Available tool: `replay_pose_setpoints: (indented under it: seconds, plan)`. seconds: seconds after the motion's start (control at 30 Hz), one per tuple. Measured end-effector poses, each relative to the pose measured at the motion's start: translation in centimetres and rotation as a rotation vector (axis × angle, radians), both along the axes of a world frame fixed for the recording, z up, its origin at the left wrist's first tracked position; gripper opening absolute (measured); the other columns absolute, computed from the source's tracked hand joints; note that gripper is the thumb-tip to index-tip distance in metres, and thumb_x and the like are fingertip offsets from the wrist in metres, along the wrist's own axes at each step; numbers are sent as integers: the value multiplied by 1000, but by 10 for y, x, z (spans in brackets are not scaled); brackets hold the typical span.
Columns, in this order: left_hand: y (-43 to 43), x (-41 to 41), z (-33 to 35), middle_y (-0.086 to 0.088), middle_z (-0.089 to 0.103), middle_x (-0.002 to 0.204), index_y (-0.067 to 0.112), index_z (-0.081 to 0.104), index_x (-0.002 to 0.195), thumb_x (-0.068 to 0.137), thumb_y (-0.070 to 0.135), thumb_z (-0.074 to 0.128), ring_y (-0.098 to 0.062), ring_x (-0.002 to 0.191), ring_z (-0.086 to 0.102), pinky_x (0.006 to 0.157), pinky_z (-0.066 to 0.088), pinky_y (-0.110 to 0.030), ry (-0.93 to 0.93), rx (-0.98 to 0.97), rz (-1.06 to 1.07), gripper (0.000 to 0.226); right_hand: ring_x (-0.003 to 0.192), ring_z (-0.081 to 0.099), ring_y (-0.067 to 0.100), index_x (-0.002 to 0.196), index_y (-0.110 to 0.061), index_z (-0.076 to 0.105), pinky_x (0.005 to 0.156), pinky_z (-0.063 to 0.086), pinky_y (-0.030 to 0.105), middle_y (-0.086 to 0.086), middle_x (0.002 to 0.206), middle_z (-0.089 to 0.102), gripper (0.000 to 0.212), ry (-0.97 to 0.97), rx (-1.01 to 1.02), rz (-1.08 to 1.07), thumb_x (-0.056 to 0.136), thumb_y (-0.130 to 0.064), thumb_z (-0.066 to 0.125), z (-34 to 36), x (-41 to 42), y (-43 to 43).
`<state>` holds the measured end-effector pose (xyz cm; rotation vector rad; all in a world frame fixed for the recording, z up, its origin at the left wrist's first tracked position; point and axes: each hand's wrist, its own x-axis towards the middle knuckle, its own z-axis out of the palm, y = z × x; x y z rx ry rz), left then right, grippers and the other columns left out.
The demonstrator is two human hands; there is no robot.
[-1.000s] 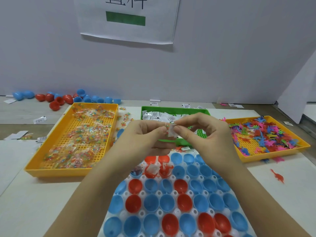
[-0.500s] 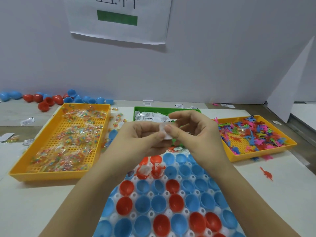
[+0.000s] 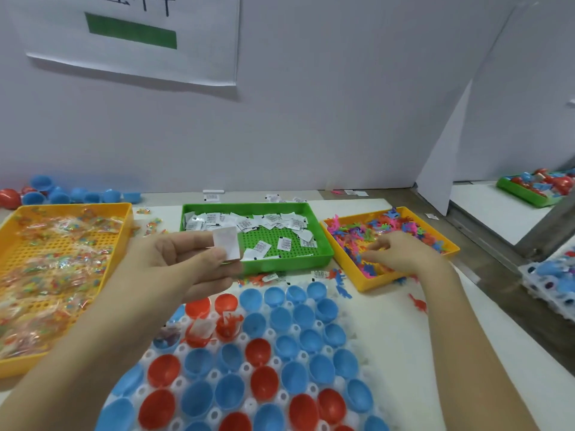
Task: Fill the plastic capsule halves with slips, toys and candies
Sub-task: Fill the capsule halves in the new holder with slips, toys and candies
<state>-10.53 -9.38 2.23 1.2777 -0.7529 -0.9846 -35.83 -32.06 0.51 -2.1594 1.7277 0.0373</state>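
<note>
Head view: your hands have parted. Half a second ago both met at one slip above the far rows; now your left hand (image 3: 186, 265) alone has the slip (image 3: 226, 242), pinched between thumb and fingertips and lifted in front of the green tray's (image 3: 280, 264) near left corner. Your right hand (image 3: 395, 253) has gone right, into the toy tray (image 3: 365, 279), where its fingers curl down among the toys. Whether they have already caught one cannot be told, since the toys hide the fingertips.

I read this as the slip being singled out and ready while you fetch a toy to go with it.

The halves (image 3: 281, 320) sit near you in their rack, below both hands. Only a few at the far left look filled: one red half has a slip (image 3: 200, 329) and its neighbour has a red toy (image 3: 228, 325). Nearly all the others show bare insides, so the job is at an early stage.

The candy tray (image 3: 62, 209) lies at the left, and neither hand is touching it. The slip must next come down toward you and into an empty half.
</note>
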Motion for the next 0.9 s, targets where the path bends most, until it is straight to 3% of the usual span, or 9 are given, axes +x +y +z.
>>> replay_pose_setpoints:
  seconds: [0.1,0.17,0.3,0.43,0.53,0.6,0.67,0.77,0.9]
  plan:
    - [-1,-1,1,-11,77,82,9,69,93,64,15,67,-22,75,76,54,57,-19,1,8,14,30,91,51,10,85,-29,65,62,38,22,-6,102,56,9,40,54,48,85,-36,70,-2,3,2]
    - [-2,-2,-1,-11,77,82,10,67,94,65,15,67,-22,75,76,54,57,-19,1,25,31,30,83,54,6,74,-29,65,57,38,19,-6,95,63,12,1,40,74,84,-29,72,-3,3,1]
    - [-3,-4,-3,-12,77,83,7,67,98,68,13,67,-22,76,76,55,57,-20,22,43,29,31,87,62,14,75,-24,66,73,49,30,0,96,69,13,-185,-73,22,86,-19,70,-6,1,-3]
    - [-2,-6,-1,-12,77,82,5,66,100,82,4,65,-21,76,76,54,56,-18,38,67,21,18,84,60,15,88,-21,72,62,44,25,0,97,69,3,-437,-277,-67,86,-22,70,1,-1,-3]
    - [-1,-8,0,-11,77,83,6,67,102,87,3,63,-19,77,76,55,56,-18,30,78,7,16,78,64,14,84,-28,70,62,47,23,-1,89,72,9,-708,-367,-41,85,-19,71,18,2,9]
    - [0,-9,2,-10,77,84,6,67,106,88,3,63,-19,78,76,56,57,-18,30,79,2,18,71,68,14,84,-27,73,65,55,26,-3,80,74,9,-948,-246,37,82,-18,73,34,13,28]
    - [0,-9,4,-11,77,84,5,66,108,89,2,63,-19,78,76,57,57,-19,31,83,2,20,66,70,13,82,-23,74,61,56,24,1,76,75,11,-1062,-77,184,78,-13,76,47,33,53]
    - [1,-10,5,-13,77,83,6,69,104,91,2,62,-20,79,76,60,59,-20,18,77,-5,16,67,70,14,80,-15,74,60,55,21,7,76,75,14,-1096,94,377,72,-4,77,51,69,92]
    - [3,-8,8,-10,77,82,12,74,90,92,4,61,-18,78,75,62,58,-18,-60,65,-52,16,74,70,19,82,-13,76,67,58,25,8,82,74,15,-1108,223,563,67,-18,76,51,94,132]
